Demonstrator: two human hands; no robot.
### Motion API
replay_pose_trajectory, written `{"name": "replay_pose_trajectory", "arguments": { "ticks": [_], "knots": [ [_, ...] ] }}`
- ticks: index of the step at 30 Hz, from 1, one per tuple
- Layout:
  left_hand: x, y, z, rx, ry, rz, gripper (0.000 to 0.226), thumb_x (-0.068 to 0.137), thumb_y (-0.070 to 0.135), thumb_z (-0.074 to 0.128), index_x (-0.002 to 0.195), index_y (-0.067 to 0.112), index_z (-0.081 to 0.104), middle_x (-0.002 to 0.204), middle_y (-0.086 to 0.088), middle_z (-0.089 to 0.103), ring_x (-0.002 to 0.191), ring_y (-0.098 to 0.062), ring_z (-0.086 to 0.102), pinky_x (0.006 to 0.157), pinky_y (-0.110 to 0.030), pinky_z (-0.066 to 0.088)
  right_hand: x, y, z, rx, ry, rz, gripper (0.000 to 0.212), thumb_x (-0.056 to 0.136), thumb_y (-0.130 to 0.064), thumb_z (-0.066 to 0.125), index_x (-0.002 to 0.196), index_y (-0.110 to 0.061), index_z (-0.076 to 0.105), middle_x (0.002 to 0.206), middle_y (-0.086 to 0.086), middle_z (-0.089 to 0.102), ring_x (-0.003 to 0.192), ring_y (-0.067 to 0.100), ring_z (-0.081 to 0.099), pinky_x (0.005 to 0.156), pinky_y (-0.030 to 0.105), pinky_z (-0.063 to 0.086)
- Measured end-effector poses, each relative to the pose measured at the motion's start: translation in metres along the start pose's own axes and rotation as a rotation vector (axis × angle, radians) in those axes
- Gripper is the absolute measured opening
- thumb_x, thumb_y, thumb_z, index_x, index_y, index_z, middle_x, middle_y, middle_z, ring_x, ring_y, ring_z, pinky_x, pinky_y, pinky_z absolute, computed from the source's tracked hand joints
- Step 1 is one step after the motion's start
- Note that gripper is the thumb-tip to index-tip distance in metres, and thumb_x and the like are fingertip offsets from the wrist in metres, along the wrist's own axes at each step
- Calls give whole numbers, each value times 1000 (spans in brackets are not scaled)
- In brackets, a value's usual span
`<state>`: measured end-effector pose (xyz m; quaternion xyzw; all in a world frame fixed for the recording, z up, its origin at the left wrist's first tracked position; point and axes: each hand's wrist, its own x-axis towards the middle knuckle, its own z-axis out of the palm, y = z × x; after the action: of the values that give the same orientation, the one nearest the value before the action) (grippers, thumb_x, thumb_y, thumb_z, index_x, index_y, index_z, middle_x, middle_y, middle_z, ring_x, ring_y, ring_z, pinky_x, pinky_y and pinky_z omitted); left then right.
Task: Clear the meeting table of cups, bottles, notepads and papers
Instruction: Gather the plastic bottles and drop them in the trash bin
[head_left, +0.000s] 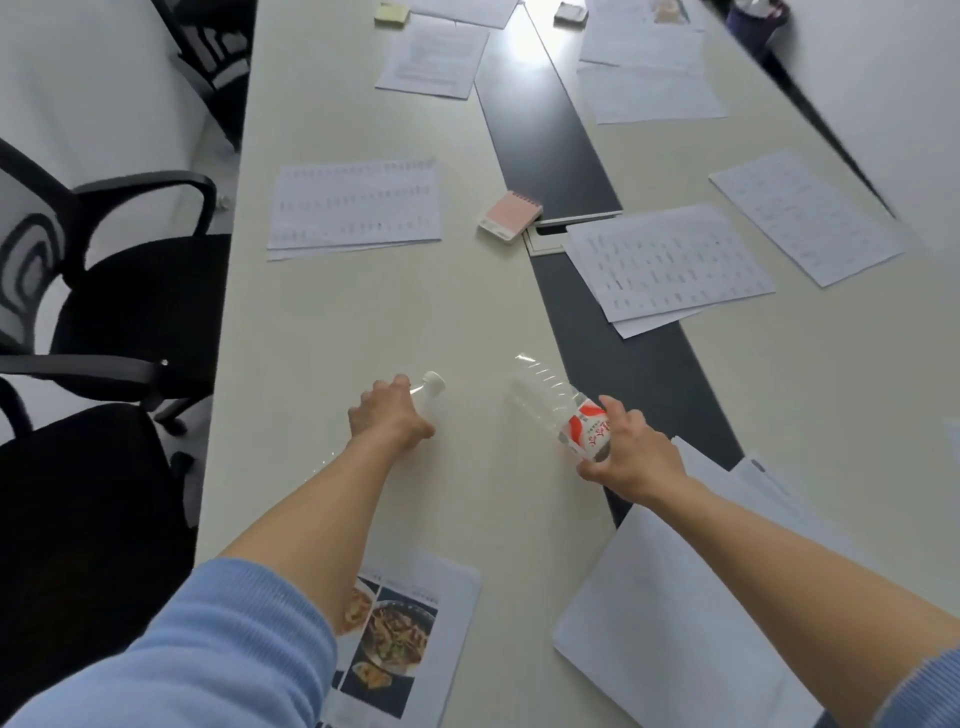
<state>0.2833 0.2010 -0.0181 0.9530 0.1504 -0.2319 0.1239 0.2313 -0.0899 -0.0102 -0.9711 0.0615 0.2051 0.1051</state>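
My left hand (389, 415) is closed around a clear plastic bottle with a white cap (430, 391), cap pointing away from me. My right hand (631, 452) grips a second clear bottle with a red and white label (556, 402), its bottom pointing away over the cream meeting table (363, 322). A pink spiral notepad (509, 214) lies near the table's dark centre strip. Printed paper sheets (356, 208) lie to the left, another stack of sheets (670, 262) to the right, and a sheet with food photos (405, 639) lies close to me.
Black office chairs (130, 312) stand along the left edge. More papers (434, 57) and a yellow sticky pad (392, 13) lie at the far end. A blank white sheet (675, 597) lies under my right forearm. A dark cup-like holder (753, 23) stands far right.
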Motion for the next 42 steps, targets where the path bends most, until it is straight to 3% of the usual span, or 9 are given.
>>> {"name": "replay_pose_trajectory", "arguments": {
  "ticks": [3, 7, 14, 21, 27, 34, 40, 42],
  "knots": [
    [-4, 14, -5, -33, -23, 41, 48, 68, 37, 71, 106, 19, 48, 100, -2, 59, 89, -23, 58, 67, -29, 41, -7, 16, -8, 74, 25, 41, 95, 74, -49, 76, 148, -26, 20, 119, 6, 53, 98, 25, 59, 78, 34, 51],
    [-22, 55, -20, -107, -46, 139, 45, 62, 42, 71, 96, 21, 51, 90, 0, 61, 83, -22, 61, 61, -28, 42, -27, 46, -34, 109, 101, 73, 94, 74, -51, 75, 147, -26, 22, 120, 6, 59, 96, 24, 62, 78, 35, 55],
    [-102, 175, -25, -153, 12, 374, 38, 68, 55, 64, 90, 24, 55, 89, -1, 64, 82, -22, 63, 75, -37, 55, -104, 149, -87, 140, 206, 224, 80, 76, -52, 71, 140, -25, 33, 114, 9, 64, 80, 26, 53, 69, 30, 47],
    [-241, 290, 13, -191, 38, 519, 38, 76, 56, 62, 92, 22, 56, 86, -1, 65, 74, -19, 65, 74, -37, 57, -220, 298, -122, 225, 268, 350, 83, 69, -54, 70, 139, -29, 33, 104, 6, 62, 86, 29, 58, 72, 33, 50],
    [-350, 378, 56, -147, 6, 642, 49, 76, 55, 64, 112, 23, 56, 97, -1, 63, 78, -17, 62, 74, -34, 55, -310, 422, -143, 216, 289, 475, 85, 69, -56, 71, 139, -28, 33, 105, 5, 61, 92, 28, 59, 73, 32, 48],
    [-411, 476, 46, -84, 40, 776, 53, 81, 53, 65, 121, 20, 56, 101, -6, 61, 78, -19, 63, 67, -31, 48, -347, 505, -164, 260, 340, 576, 83, 69, -57, 72, 135, -23, 36, 109, 6, 63, 87, 25, 56, 71, 32, 46],
    [-433, 567, 32, -43, 69, 958, 54, 80, 55, 65, 120, 20, 56, 99, -5, 62, 74, -18, 62, 72, -34, 54, -356, 551, -187, 329, 429, 669, 87, 68, -59, 73, 138, -25, 34, 113, 7, 62, 97, 29, 60, 80, 36, 52],
    [-441, 595, 33, -27, 64, 1008, 54, 81, 54, 64, 121, 19, 55, 95, -3, 60, 69, -14, 59, 64, -30, 50, -360, 564, -192, 332, 443, 686, 88, 69, -59, 73, 140, -25, 33, 115, 7, 61, 98, 29, 60, 78, 34, 50]
  ]
}}
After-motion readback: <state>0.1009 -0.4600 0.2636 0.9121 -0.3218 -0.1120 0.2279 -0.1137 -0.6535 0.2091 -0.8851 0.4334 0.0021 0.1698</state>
